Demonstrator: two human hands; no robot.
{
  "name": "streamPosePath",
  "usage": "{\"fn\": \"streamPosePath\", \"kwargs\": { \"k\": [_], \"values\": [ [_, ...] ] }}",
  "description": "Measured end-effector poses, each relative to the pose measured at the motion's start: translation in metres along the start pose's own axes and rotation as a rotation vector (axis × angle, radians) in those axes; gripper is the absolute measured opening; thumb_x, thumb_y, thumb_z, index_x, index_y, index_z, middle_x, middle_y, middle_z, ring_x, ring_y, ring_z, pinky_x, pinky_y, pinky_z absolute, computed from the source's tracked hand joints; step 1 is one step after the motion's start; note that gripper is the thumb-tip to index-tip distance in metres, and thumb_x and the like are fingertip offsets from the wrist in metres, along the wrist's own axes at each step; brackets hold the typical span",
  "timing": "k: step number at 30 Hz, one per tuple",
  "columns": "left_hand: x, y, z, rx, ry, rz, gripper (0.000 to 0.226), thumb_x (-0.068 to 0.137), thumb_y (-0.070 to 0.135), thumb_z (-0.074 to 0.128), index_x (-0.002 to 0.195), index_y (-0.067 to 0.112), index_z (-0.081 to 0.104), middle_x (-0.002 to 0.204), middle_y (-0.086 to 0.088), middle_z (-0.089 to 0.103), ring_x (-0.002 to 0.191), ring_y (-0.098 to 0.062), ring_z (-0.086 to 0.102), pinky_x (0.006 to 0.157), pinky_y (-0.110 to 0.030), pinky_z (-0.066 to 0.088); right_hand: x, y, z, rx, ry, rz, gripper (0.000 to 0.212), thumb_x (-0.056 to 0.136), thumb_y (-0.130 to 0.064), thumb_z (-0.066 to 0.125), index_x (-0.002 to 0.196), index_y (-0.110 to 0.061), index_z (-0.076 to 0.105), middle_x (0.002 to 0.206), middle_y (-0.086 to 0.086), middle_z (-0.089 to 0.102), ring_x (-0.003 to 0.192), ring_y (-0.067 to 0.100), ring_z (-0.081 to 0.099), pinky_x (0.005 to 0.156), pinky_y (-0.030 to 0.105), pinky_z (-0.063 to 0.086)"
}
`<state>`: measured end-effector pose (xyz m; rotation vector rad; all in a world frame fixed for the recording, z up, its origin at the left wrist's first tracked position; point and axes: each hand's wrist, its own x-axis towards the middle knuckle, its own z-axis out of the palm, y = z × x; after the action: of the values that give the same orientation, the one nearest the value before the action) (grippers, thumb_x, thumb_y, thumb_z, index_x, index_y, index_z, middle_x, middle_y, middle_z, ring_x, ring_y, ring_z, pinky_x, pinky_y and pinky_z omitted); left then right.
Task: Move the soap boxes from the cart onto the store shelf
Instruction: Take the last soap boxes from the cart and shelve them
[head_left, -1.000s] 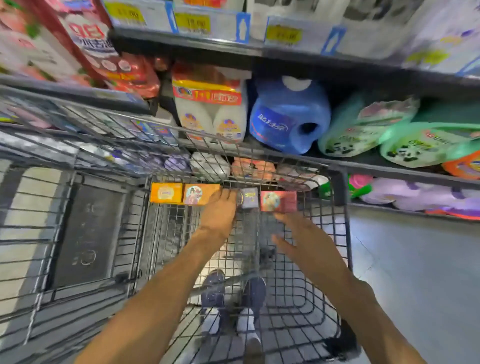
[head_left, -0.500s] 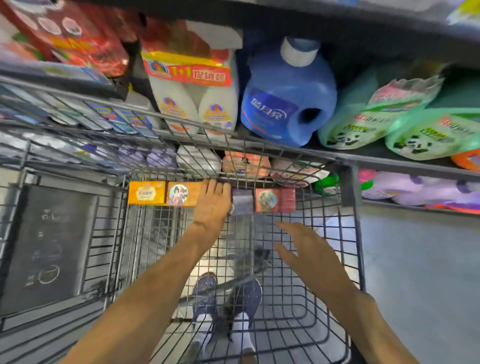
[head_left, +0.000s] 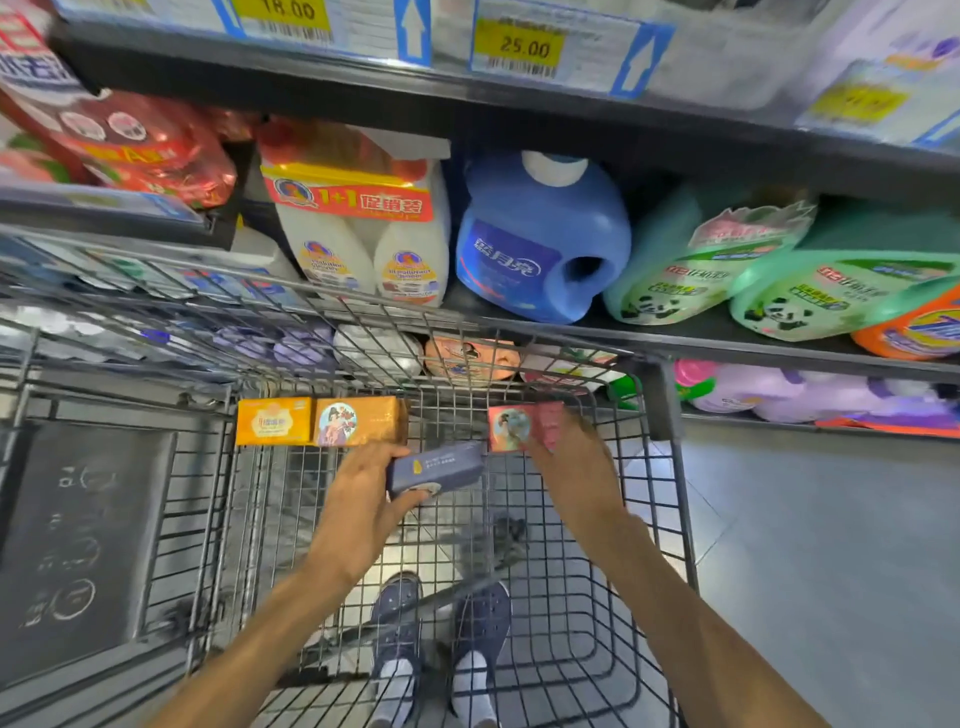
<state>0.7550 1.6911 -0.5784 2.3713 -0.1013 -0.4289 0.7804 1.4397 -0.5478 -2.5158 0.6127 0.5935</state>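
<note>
- Pickup step, as I judge it: my left hand (head_left: 363, 499) grips the navy soap box (head_left: 435, 474), lifted clear of the row at the far end of the cart (head_left: 657, 519).
- My right hand (head_left: 569, 457) is on the red soap box (head_left: 524, 426), fingers around its right end; how firmly, I cannot tell.
- Two orange soap boxes (head_left: 317, 421) stand side by side against the far wall, untouched.
- Next I need to carry both boxes over the rim to the store shelf (head_left: 727, 338), finding a gap among the detergent bottles (head_left: 540, 244).

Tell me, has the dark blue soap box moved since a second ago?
Yes. The left hand has lifted the dark blue soap box out of the row, toward the person, away from the cart's front wall.
</note>
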Motion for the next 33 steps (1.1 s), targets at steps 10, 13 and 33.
{"fn": "streamPosePath", "kwargs": {
  "k": [10,13,33],
  "values": [
    [-0.022,-0.025,-0.006,-0.078,-0.041,-0.175,0.044,0.083,0.050,0.074,0.120,0.033,0.057,0.103,0.026,0.049,0.098,0.004,0.051,0.084,-0.028,0.050,0.050,0.010,0.053,0.159,-0.004,0.139,0.091,0.090,-0.034,0.068,0.155,-0.012,0.007,0.160,0.018,0.024,0.150,0.034,0.019,0.123,0.047,0.020],
    [-0.023,-0.023,-0.009,-0.100,-0.050,-0.210,0.047,0.083,0.055,0.073,0.122,0.034,0.058,0.105,0.026,0.051,0.100,-0.003,0.055,0.088,-0.035,0.053,0.050,0.014,0.053,0.149,0.028,0.145,0.095,0.083,-0.033,0.076,0.153,-0.013,0.014,0.156,0.015,0.034,0.146,0.029,0.029,0.120,0.044,0.029],
    [-0.041,0.053,-0.109,-0.254,-0.095,-0.113,0.045,0.077,0.030,0.086,0.107,0.046,0.057,0.106,0.010,0.070,0.081,-0.003,0.066,0.070,-0.019,0.051,-0.067,0.008,-0.069,0.644,-0.024,-0.051,0.022,0.072,-0.011,0.083,0.089,-0.019,0.073,0.076,-0.005,0.072,0.068,0.007,0.067,0.060,0.014,0.051]
  ]
}}
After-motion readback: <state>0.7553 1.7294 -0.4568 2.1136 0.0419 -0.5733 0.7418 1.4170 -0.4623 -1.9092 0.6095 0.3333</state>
